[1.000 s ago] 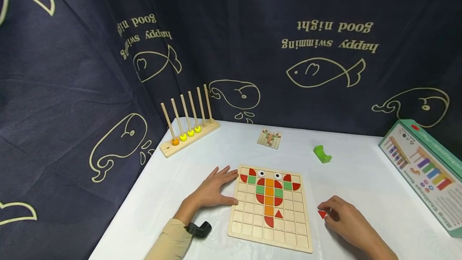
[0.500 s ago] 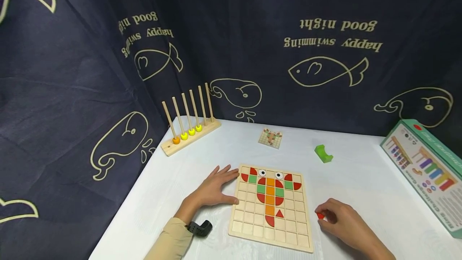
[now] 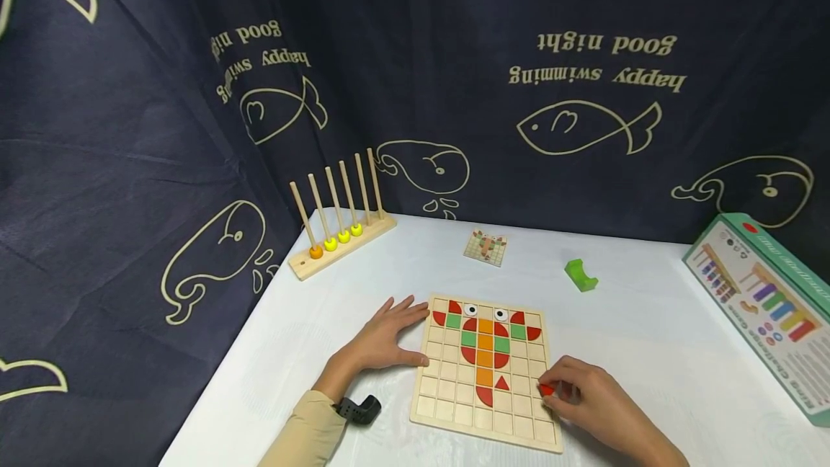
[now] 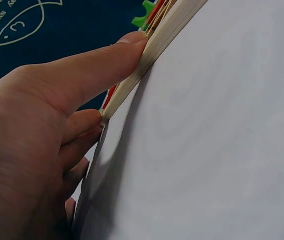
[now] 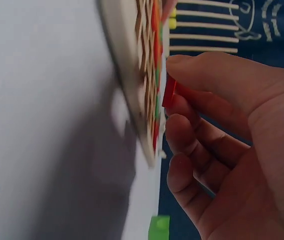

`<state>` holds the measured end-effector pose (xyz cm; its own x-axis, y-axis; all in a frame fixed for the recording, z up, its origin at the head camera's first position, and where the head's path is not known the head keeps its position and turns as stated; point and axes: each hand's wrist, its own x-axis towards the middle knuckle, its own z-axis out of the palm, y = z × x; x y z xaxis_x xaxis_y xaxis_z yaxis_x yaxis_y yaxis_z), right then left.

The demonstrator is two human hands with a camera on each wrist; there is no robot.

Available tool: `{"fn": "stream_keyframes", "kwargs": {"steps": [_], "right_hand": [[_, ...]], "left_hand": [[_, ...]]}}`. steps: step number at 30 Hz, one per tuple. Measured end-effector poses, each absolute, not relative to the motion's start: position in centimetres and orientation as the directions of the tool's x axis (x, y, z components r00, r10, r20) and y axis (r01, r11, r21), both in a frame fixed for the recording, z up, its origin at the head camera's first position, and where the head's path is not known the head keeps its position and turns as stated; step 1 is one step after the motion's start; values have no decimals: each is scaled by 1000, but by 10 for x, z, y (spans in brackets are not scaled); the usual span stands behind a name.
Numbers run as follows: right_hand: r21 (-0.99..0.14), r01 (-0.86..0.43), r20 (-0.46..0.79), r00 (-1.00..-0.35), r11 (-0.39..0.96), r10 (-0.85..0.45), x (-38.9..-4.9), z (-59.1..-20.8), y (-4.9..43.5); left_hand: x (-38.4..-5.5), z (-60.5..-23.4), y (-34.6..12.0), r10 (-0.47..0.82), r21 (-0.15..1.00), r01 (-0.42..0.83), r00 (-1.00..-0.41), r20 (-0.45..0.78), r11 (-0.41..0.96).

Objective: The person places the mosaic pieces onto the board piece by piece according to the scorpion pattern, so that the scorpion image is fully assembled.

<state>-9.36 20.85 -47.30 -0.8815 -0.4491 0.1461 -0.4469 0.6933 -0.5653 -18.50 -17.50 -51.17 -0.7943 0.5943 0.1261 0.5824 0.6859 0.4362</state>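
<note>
A wooden grid board (image 3: 444, 408) lies on the table, bearing red, green and orange tiles and two eye tiles (image 3: 470, 310) near its far edge. My left hand (image 3: 382, 341) rests beside the board with fingers spread; the thumb (image 4: 126, 50) and fingertips touch its left edge. Over the board's right edge, my right hand (image 3: 590, 395) pinches a small red tile (image 5: 169, 92) between thumb and fingers. In the head view that tile is partly hidden by the fingers. A red triangle tile (image 3: 502, 383) sits on the board, left of the right hand.
Behind the board lies a small pattern card (image 3: 485, 248). A green curved block (image 3: 580, 276) stands to its right. At the back left is a wooden peg stand (image 3: 350, 240) with orange and yellow beads. A game box (image 3: 755, 316) stands along the right side.
My right hand first takes the red tile up from the table beside the board, then moves left with it to over the board's right edge. The left hand stays in place.
</note>
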Motion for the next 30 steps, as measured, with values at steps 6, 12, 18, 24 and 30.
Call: {"fn": "stream_keyframes", "kwargs": {"steps": [6, 12, 18, 24, 30], "right_hand": [[-571, -461, 109, -863, 679, -494, -93, -471, 189], [-526, -518, 116, -829, 674, -546, -91, -474, 171], [-502, -551, 123, -808, 666, -576, -89, -477, 159], [-485, -587, 160, -788, 648, -595, -90, -478, 151], [-461, -587, 178, -796, 666, -578, -91, -477, 150]], "left_hand": [[-186, -512, -175, 596, 432, 585, -793, 126, 686], [-186, -512, -175, 596, 431, 584, -793, 124, 687], [-185, -512, -174, 597, 436, 583, -793, 123, 685], [-185, -512, -174, 598, 435, 586, -791, 127, 683], [-185, -512, -175, 596, 441, 586, -792, 134, 680]]}}
